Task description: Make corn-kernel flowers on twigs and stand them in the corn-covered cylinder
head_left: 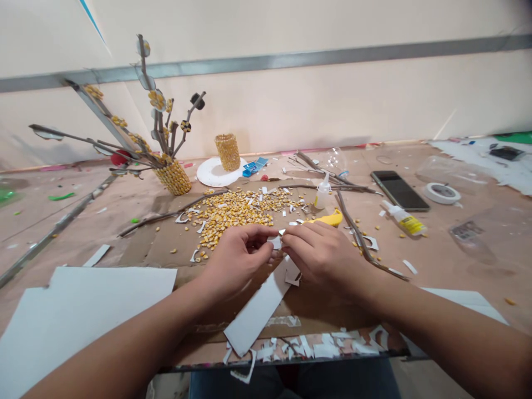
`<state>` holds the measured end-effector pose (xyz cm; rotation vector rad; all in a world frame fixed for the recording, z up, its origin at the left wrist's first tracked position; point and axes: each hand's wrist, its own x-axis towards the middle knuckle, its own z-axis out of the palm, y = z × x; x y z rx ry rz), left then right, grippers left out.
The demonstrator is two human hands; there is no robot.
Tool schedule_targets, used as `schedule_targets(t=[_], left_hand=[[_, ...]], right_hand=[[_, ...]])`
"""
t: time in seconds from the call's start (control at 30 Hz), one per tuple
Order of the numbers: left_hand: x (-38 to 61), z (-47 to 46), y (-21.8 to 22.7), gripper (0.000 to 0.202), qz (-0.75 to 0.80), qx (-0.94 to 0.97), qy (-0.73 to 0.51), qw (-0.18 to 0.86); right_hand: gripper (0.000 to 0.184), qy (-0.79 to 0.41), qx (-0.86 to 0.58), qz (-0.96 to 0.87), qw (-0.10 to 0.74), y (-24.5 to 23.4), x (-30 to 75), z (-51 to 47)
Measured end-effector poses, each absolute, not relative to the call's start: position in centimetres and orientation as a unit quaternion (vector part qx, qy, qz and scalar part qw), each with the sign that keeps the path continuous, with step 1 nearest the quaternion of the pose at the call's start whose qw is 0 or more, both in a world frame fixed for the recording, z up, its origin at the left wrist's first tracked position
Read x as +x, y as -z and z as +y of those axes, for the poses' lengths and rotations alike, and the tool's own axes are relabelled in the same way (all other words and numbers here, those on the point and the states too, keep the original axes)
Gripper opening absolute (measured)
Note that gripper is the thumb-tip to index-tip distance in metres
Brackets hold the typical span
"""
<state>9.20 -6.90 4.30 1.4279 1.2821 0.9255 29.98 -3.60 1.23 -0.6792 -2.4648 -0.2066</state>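
My left hand (pixel 239 255) pinches a small piece of white card (pixel 275 242) between thumb and fingers. My right hand (pixel 322 252) meets it there, its fingers closed at the right edge of the same piece. Just beyond the right knuckles shows a yellow tool handle (pixel 330 218), partly covered; I cannot tell whether the hand touches it. Below both hands a long white card strip (pixel 260 310) lies slanted on the brown cardboard (pixel 162 244). A cut card scrap (pixel 292 277) rests near the strip's upper end. Loose corn kernels (pixel 233 213) are spread behind my hands.
A corn-covered pot (pixel 174 177) with decorated twigs stands at left; a smaller corn-covered cup (pixel 227 152) is on a white disc (pixel 208 173). Glue bottles (pixel 322 193), a phone (pixel 399 190) and a tape roll (pixel 442 193) lie right. White sheet (pixel 108 299) and scraps (pixel 326 350) lie nearer.
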Motion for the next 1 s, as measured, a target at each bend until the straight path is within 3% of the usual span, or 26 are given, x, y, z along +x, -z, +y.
schedule_targets(t=[0.5, 1.0], left_hand=[[9.51, -7.32, -4.34, 0.028, 0.493, 0.625, -0.395, 0.458], [9.36, -7.17, -3.86, 0.018, 0.535, 0.724, -0.355, 0.252]], right_hand=[[0.010, 0.029, -0.250, -0.916, 0.312, -1.41, 30.55, -3.58], [0.016, 0.046, -0.269, -0.903, 0.333, -1.91, 30.36, -3.66]])
